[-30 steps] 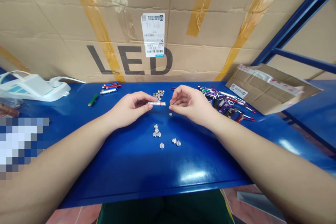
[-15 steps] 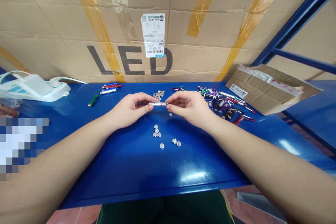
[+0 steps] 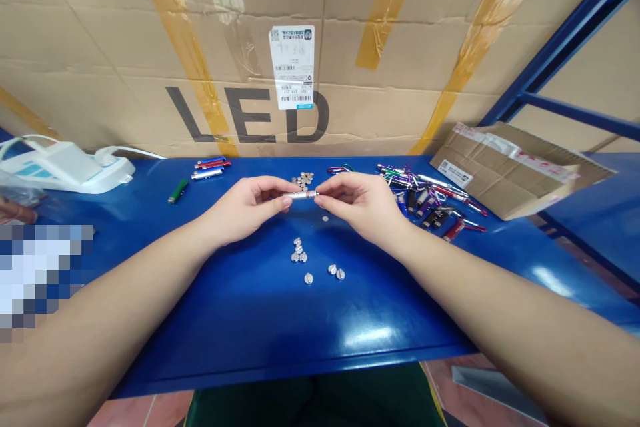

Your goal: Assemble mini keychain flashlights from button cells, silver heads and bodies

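The slim silver metal tube point(image 3: 301, 195) shows a reddish band near one end. The glossy flat desk point(image 3: 250, 327) is deep blue. Round slotted metal caps point(image 3: 299, 249) are silver, one slim cylinder point(image 3: 177, 191) bright green. Amber tape point(image 3: 385, 13) stripes the big tan cardboard box point(image 3: 100, 67), printed with black letters point(image 3: 237, 113); its rectangular paper label point(image 3: 293, 53) is white, black-barred, blue-cornered

Before us, a person's left hand point(image 3: 253, 209) and right hand point(image 3: 363, 200) bracket a tube point(image 3: 301, 195) over a counter point(image 3: 235, 307), clustered discs point(image 3: 303, 181) just behind, loose caps point(image 3: 299, 249) in front, heaped penlights point(image 3: 437, 216) to the person's right near a box point(image 3: 490, 173), stacked pens point(image 3: 207, 174) left, a power strip point(image 3: 117, 177) farther left, a carton point(image 3: 390, 107) behind everything
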Tool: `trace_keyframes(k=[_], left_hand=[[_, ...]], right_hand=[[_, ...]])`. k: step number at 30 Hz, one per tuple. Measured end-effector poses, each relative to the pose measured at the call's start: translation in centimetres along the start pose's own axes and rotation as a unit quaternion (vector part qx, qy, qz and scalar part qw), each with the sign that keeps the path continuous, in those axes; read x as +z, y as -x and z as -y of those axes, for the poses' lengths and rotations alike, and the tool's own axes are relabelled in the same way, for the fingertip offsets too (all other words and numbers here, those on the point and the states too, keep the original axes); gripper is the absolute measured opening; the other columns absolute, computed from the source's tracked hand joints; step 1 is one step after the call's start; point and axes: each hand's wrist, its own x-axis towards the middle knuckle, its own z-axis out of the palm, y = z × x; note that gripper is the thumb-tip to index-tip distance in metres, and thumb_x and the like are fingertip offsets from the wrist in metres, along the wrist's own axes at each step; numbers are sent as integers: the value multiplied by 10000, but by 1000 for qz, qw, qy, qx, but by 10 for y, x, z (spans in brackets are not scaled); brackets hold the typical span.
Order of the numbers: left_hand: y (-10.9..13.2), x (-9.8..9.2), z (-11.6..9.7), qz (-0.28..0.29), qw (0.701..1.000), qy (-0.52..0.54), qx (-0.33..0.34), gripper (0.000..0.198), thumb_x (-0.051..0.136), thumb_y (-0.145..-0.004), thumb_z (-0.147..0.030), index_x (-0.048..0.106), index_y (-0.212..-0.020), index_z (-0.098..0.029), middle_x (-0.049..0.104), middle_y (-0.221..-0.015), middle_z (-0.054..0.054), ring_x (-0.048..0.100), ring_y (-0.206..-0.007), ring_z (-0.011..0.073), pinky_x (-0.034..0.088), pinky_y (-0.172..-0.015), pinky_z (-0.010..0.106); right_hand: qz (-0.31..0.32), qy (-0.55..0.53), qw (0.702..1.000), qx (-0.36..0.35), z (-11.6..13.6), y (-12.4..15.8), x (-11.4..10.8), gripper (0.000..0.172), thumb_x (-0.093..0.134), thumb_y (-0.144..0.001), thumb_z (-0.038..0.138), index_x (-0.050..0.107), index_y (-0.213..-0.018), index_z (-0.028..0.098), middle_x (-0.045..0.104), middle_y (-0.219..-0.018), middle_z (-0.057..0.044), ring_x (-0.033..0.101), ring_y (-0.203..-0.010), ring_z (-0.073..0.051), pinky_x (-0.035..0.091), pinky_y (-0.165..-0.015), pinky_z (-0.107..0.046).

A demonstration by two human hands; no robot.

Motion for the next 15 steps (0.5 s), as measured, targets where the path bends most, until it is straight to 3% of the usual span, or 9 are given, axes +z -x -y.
trace_keyframes(k=[15], left_hand=[[0, 0, 0, 0, 1000, -6, 0, 444, 798, -840, -534, 787, -1118, -189, 798, -1089, 98, 727, -907, 238, 605, -918, 422]], right_hand=[[-14, 50, 998, -34, 0, 1, 1, 156, 801, -845, 333, 812, -941, 211, 793, -959, -59, 757, -833, -201, 656, -817, -369]])
